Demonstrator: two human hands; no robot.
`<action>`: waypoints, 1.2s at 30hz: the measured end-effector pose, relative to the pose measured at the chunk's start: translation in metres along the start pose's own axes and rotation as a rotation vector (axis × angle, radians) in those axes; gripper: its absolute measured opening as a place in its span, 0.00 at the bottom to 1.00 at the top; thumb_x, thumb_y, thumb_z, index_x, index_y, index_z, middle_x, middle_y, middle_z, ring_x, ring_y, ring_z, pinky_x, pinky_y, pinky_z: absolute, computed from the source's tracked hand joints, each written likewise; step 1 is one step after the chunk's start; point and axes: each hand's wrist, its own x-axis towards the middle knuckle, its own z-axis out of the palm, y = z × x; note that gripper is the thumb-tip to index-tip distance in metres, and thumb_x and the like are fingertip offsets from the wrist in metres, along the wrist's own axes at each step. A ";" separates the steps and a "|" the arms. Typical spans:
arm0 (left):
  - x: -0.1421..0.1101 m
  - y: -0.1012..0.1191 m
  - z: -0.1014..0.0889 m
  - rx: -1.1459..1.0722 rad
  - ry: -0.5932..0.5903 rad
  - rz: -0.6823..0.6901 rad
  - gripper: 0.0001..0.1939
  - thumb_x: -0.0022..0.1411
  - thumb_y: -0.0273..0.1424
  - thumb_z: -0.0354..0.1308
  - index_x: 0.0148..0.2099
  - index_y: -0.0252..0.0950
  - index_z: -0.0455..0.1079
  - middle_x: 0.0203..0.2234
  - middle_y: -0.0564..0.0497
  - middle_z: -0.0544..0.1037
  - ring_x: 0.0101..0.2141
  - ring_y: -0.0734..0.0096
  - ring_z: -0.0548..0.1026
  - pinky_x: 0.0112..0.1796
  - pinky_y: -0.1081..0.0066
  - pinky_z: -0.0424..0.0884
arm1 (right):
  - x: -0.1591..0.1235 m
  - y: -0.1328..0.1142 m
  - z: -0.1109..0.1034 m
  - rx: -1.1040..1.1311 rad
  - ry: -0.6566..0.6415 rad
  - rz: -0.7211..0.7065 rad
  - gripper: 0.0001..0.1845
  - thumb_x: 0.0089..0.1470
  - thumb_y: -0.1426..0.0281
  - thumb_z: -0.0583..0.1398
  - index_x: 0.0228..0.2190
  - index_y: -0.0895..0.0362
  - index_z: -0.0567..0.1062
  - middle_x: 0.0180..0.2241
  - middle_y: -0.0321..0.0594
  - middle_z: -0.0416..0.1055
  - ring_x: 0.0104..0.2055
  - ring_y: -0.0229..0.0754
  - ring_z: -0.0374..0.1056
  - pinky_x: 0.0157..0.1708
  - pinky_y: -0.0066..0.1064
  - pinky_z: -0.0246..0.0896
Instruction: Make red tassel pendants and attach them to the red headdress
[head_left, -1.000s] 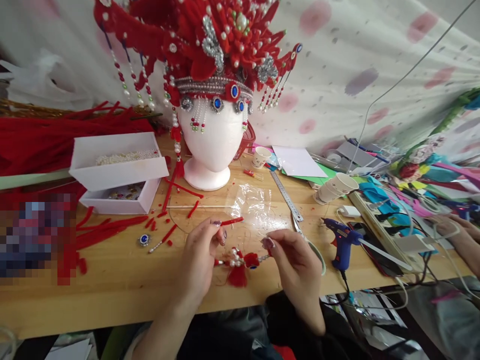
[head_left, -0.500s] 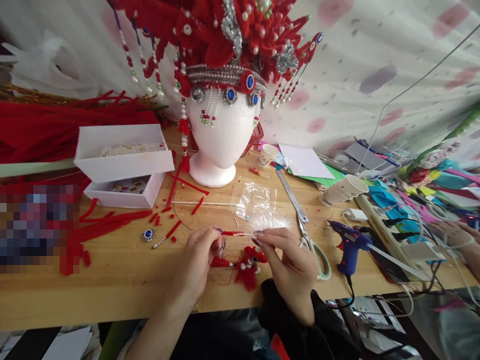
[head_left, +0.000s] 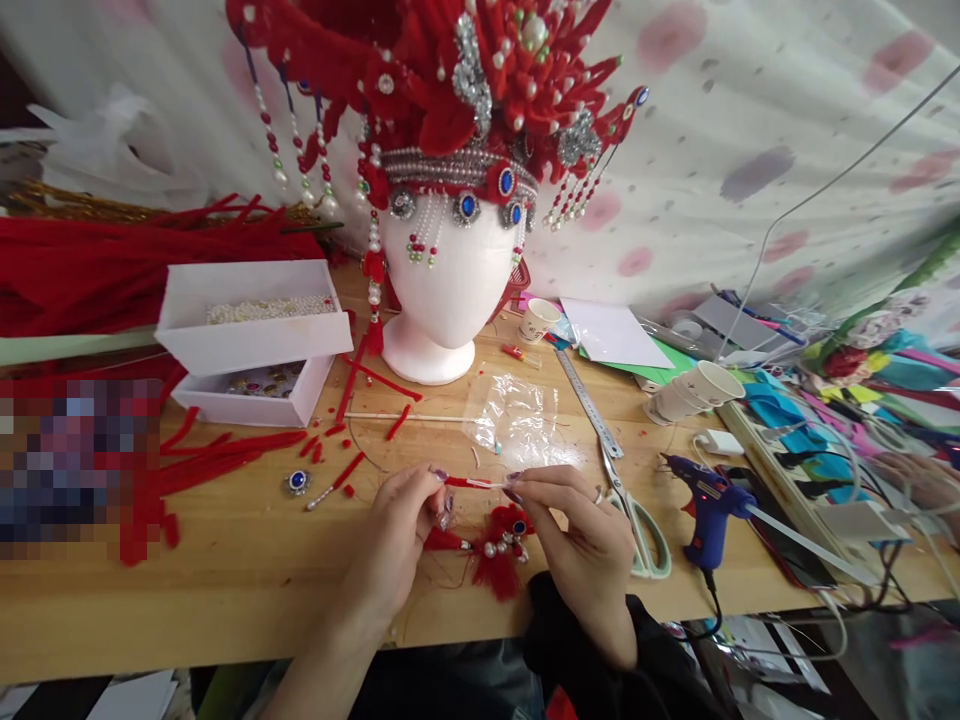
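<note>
My left hand (head_left: 401, 535) pinches the left end of a short red pipe cleaner (head_left: 461, 482). Its right part shows a thin white strand, and the fingertips of my right hand (head_left: 581, 540) are closed on that end. The piece is stretched level between both hands, just above the table. Below it lies a red tassel ornament (head_left: 499, 565) with pearls and a blue gem, partly behind my hands. A beaded red stick (head_left: 337, 480) and a blue gem setting (head_left: 298, 482) rest left of my left hand. Scissors (head_left: 645, 540) lie by my right hand.
A white foam head (head_left: 446, 300) wears a red beaded headdress (head_left: 450, 100). Two white boxes (head_left: 251, 340) of beads stand left of it. On the right are a blue glue gun (head_left: 709, 510), paper cups (head_left: 694, 390), a power strip (head_left: 750, 440) and another person's hand (head_left: 911, 475).
The view has tilted slightly, so the scene sits a little lower. Both hands keep their pinch on the red piece; more of the white strand lies along it now.
</note>
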 end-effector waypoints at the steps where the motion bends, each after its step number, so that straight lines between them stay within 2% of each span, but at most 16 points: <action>1: 0.000 0.000 0.000 0.010 -0.008 0.010 0.15 0.47 0.33 0.61 0.17 0.37 0.59 0.17 0.57 0.63 0.23 0.76 0.60 0.26 0.75 0.60 | 0.001 0.001 0.000 0.005 -0.005 0.003 0.13 0.57 0.81 0.62 0.36 0.51 0.81 0.34 0.37 0.79 0.36 0.39 0.76 0.35 0.30 0.74; 9: -0.002 0.002 0.000 0.079 -0.063 0.050 0.14 0.47 0.32 0.59 0.17 0.38 0.57 0.19 0.56 0.62 0.23 0.75 0.59 0.27 0.73 0.59 | -0.002 0.006 0.002 0.052 -0.028 0.014 0.14 0.58 0.81 0.61 0.38 0.50 0.80 0.35 0.37 0.79 0.37 0.40 0.76 0.37 0.33 0.72; 20: -0.004 -0.002 -0.002 0.131 -0.039 0.047 0.16 0.49 0.34 0.61 0.17 0.38 0.58 0.18 0.56 0.62 0.24 0.74 0.59 0.28 0.74 0.61 | -0.004 0.011 0.003 0.076 0.003 -0.021 0.15 0.57 0.81 0.62 0.40 0.50 0.79 0.33 0.36 0.79 0.36 0.40 0.74 0.36 0.35 0.70; 27: -0.007 -0.003 -0.001 0.215 -0.037 0.056 0.17 0.51 0.38 0.62 0.18 0.38 0.60 0.18 0.56 0.63 0.24 0.73 0.60 0.29 0.73 0.60 | -0.006 0.012 0.001 0.075 0.004 0.012 0.14 0.57 0.81 0.62 0.40 0.51 0.79 0.32 0.37 0.78 0.35 0.40 0.74 0.35 0.34 0.70; 36: -0.005 -0.008 -0.011 0.381 -0.083 0.078 0.20 0.61 0.45 0.56 0.24 0.37 0.65 0.21 0.55 0.66 0.25 0.72 0.62 0.29 0.71 0.60 | -0.011 0.014 0.002 0.106 0.004 0.063 0.14 0.58 0.80 0.61 0.41 0.51 0.77 0.35 0.36 0.79 0.35 0.39 0.73 0.36 0.33 0.69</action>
